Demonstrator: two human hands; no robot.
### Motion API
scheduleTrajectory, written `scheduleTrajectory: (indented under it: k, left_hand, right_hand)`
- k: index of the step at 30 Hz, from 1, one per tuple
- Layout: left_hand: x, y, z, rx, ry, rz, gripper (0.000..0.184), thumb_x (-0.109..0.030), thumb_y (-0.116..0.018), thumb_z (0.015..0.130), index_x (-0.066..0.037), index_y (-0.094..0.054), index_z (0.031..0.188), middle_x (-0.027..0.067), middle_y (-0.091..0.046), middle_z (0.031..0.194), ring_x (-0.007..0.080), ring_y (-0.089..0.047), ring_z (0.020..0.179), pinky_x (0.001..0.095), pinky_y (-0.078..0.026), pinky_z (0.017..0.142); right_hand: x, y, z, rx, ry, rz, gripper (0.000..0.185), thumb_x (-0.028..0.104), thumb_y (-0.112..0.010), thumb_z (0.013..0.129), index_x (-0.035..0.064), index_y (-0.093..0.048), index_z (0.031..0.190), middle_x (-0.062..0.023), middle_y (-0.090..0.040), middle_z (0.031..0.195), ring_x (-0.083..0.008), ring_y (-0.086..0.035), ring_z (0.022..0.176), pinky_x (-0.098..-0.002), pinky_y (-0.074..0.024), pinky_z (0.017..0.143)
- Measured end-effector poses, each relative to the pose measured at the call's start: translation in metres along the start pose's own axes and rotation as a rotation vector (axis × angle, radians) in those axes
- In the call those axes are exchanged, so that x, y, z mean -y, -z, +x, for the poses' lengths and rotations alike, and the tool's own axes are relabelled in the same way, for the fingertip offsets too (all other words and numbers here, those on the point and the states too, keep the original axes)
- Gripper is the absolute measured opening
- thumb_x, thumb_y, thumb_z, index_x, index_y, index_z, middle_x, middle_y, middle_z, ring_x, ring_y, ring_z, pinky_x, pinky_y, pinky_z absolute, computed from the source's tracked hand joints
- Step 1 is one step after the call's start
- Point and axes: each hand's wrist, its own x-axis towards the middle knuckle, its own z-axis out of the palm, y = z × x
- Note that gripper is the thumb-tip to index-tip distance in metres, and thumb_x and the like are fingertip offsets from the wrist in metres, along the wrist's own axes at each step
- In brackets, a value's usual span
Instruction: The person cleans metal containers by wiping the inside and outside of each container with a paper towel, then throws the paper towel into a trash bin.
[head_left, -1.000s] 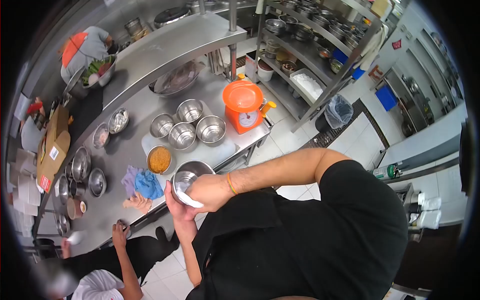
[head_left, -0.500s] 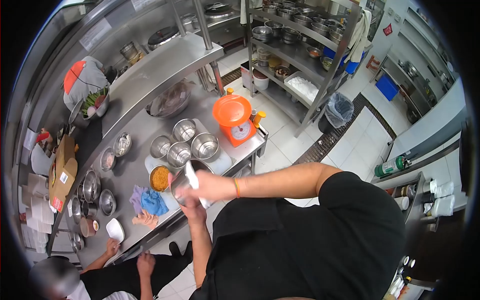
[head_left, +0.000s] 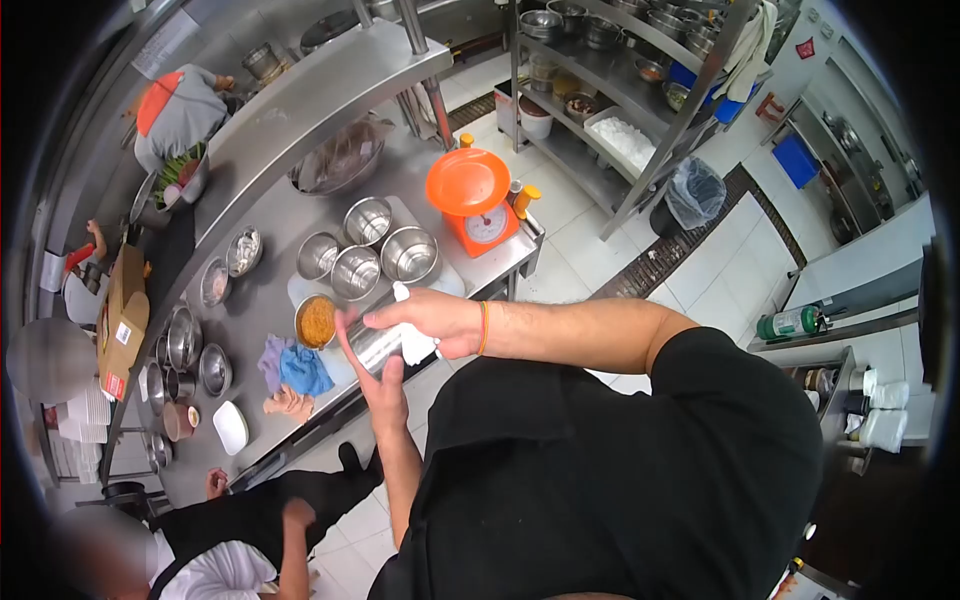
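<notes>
My left hand (head_left: 380,390) cradles a shiny steel container (head_left: 376,347), tilted on its side, with fingers along its far edge and the thumb below. My right hand (head_left: 440,322), an orange band at its wrist, grips a crumpled white cloth (head_left: 417,345) against the container's near end. Whether the cloth is paper or fabric I cannot tell. Just beyond the fingertips stands a bowl of orange-brown crumbly food (head_left: 317,321). Behind it, several steel pots (head_left: 356,272) are grouped on a white board (head_left: 450,268).
An orange scale (head_left: 476,205) sits at the counter's right corner. Blue cloth (head_left: 305,371) and a white dish (head_left: 230,428) lie left of my hands. A co-worker (head_left: 250,530) stands at lower left. A steel shelf rack (head_left: 590,120) and lined bin (head_left: 692,195) are at the back.
My right hand has moved slightly right, with the cloth now at the container's near end. The container shows more plainly. The co-worker's hand has left the white dish.
</notes>
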Motion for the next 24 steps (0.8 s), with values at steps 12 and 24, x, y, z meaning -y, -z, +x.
scheduleTrajectory:
  k: [12,24]
  left_hand:
    - [0.012,0.041,0.004,-0.050,0.336,-0.892,0.069,-0.057,-0.045,0.104,-0.003,-0.051,0.146,0.0159,-0.061,0.140,0.0340,-0.060,0.128,0.0506,-0.047,0.110]
    - [-0.005,0.036,0.017,0.104,0.459,-1.041,0.075,-0.063,-0.044,0.101,-0.010,-0.044,0.154,0.0128,-0.054,0.150,0.0299,-0.054,0.137,0.0494,-0.045,0.113]
  right_hand:
    - [0.040,-0.013,-0.037,0.639,0.618,-1.737,0.039,0.030,-0.079,0.084,-0.0021,-0.065,0.102,-0.0190,-0.068,0.102,-0.0388,-0.067,0.098,-0.0472,-0.0545,0.083]
    - [0.058,-0.035,-0.002,0.531,1.211,-2.132,0.021,0.014,-0.067,0.079,0.0057,-0.070,0.098,-0.0046,-0.067,0.102,-0.0225,-0.062,0.100,-0.0364,-0.0527,0.085]
